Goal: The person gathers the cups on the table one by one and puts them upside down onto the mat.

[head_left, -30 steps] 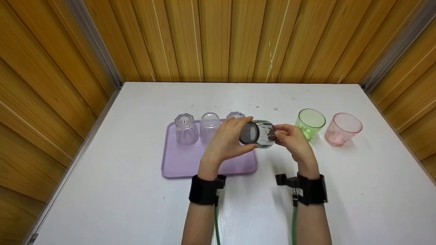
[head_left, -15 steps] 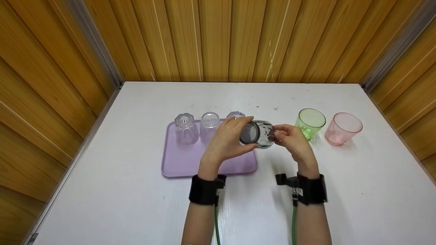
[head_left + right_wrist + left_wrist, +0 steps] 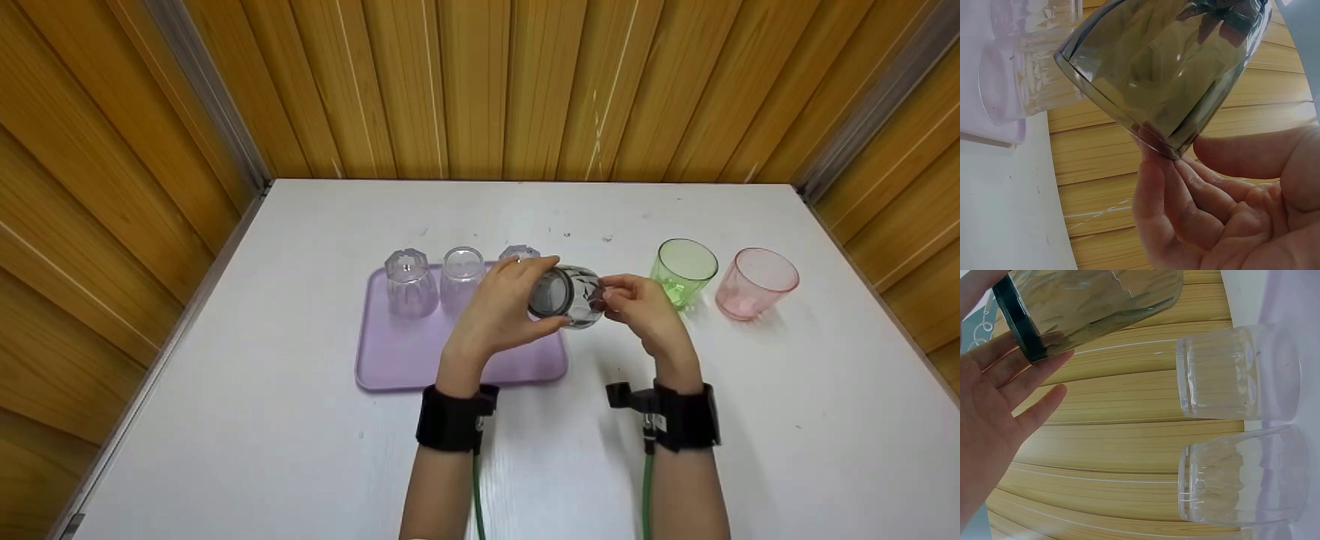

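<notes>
A smoky grey drinking glass [image 3: 583, 297] is held sideways above the right part of the purple tray [image 3: 409, 367]. My left hand [image 3: 499, 307] grips it around the dark, thick base, thumb below and fingers above. At the opposite end, my right hand [image 3: 646, 311] pinches the thin rim between thumb and fingers, best seen in the right wrist view. Clear glasses stand upside down on the tray: one at the left [image 3: 411, 289], one in the middle [image 3: 461, 277], and one at the right [image 3: 519, 253] mostly hidden behind my left hand.
To the right of my right hand, a green glass [image 3: 684, 270] and a pink glass [image 3: 756, 283] stand upright on the white table [image 3: 262, 390]. Wood-patterned panels [image 3: 472, 90] wall the table in at the back and sides. Each wrist wears a black camera strap with a green cable.
</notes>
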`<state>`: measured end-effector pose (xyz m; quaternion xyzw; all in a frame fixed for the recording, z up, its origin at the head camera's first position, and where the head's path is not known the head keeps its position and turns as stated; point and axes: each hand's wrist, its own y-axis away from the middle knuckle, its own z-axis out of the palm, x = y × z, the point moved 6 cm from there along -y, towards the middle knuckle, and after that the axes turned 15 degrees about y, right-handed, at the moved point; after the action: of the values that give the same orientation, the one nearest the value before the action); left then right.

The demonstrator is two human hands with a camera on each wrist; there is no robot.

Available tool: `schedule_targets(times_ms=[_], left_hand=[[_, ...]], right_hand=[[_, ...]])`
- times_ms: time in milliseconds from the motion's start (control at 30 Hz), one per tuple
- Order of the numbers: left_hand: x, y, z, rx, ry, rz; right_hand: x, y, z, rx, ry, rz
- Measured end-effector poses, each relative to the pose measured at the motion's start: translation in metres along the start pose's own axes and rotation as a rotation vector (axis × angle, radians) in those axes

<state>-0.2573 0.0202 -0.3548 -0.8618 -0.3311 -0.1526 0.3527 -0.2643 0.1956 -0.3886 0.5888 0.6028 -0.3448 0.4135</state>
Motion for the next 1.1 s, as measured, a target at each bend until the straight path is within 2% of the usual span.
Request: schedule_targets(times_ms=[867,1100], left_hand=[[0.001,0.0007,-0.0018,0.018,0.048,-0.007],[0.0017,0.0004,-0.0019,0.016,0.045,-0.013]], right_hand=[[-0.0017,-0.0002,0.0032,-0.013,0.097,0.002],[-0.0005,-0.0014,0.0046,-0.018,0.074,-0.016]])
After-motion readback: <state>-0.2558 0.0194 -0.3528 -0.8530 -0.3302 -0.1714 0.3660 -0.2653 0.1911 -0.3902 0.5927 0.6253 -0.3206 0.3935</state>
